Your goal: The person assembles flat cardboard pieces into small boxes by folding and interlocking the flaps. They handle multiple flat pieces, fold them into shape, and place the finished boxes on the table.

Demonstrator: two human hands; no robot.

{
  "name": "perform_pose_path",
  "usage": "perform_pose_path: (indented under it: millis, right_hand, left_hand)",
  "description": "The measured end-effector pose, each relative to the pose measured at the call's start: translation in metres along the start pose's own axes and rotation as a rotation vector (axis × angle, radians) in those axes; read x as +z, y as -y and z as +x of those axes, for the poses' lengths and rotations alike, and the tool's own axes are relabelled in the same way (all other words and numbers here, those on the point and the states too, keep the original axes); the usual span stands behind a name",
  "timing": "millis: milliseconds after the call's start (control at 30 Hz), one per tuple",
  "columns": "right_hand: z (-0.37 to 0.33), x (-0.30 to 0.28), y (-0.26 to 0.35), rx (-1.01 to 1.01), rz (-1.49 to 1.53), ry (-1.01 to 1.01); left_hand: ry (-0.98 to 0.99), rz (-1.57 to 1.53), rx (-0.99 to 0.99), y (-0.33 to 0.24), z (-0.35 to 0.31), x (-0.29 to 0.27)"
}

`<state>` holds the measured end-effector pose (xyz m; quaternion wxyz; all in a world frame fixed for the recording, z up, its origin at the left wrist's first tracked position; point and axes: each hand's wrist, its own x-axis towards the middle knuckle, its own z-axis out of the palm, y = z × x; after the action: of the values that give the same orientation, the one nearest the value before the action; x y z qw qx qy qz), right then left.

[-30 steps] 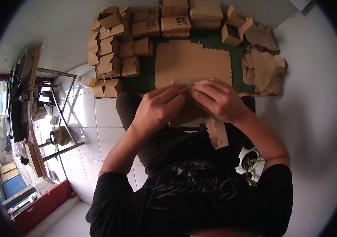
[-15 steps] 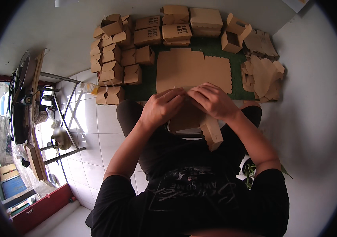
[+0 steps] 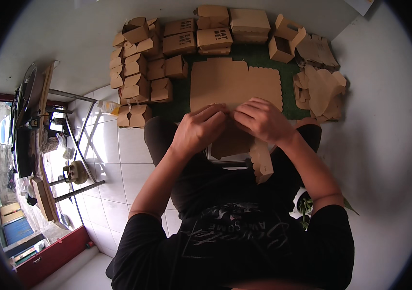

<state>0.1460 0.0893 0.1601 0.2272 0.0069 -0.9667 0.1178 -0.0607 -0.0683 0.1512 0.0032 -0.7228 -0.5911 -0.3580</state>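
Observation:
My left hand (image 3: 201, 128) and my right hand (image 3: 263, 122) are close together over my lap, fingers closed in pinches on a brown cardboard box blank (image 3: 232, 146). Below the fingers the blank hangs down toward my knees. A narrow flap with a scalloped edge (image 3: 262, 163) sticks out under my right hand. Just beyond lies a flat cardboard sheet (image 3: 235, 84), scalloped along its right side. My fingers cover its near edge, so I cannot tell whether it joins the held piece. The pinched spot itself is hidden.
Folded boxes (image 3: 136, 87) are stacked at the left of a green mat (image 3: 179, 94), with more closed boxes (image 3: 214, 38) at the back. An open handled box (image 3: 281, 48) and flat blanks (image 3: 324, 92) are on the right. A metal rack (image 3: 78, 140) stands at far left.
My right hand has shifted slightly to the right, widening the gap from the left one. The hanging cardboard and its scalloped flap have tilted a little.

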Motion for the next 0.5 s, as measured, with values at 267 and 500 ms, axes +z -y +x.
perform_pose_path:
  millis: [267, 500]
  right_hand:
    - [0.004, 0.005, -0.007, 0.135, 0.113, 0.034]
    - [0.006, 0.036, -0.038, 0.376, 0.337, 0.011]
  left_hand:
    - [-0.006, -0.089, -0.125, 0.003, -0.001, 0.013]
    - [0.02, -0.141, -0.199, 0.045, 0.008, 0.048]
